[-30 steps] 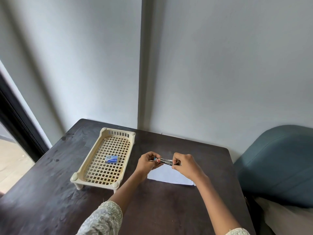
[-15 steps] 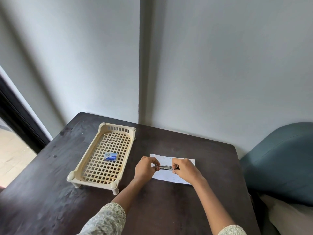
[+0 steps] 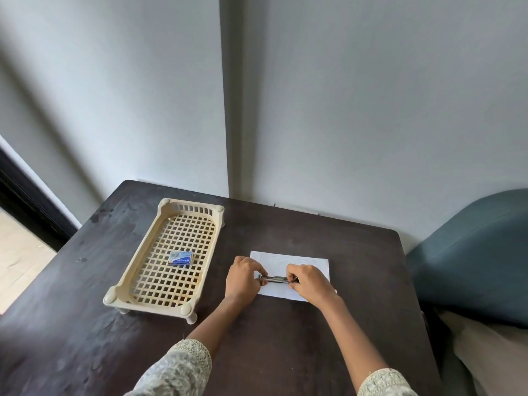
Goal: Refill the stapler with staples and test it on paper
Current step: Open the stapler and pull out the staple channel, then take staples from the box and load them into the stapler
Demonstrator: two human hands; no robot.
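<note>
Head view: both hands' fingers pinching stapler [image 3: 275, 279], now lower, over paper [image 3: 297, 261].

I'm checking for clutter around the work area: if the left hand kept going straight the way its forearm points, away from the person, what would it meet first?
Past the stapler it grips, the left hand would cross the paper, then bare table, then the wall; depth is uncertain.

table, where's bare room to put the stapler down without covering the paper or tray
Bare table lies between the two forearms near the front edge, right of the paper toward the chair, and left of the tray. It is crowded over the paper, where the left hand and right hand hold the stapler.
</note>
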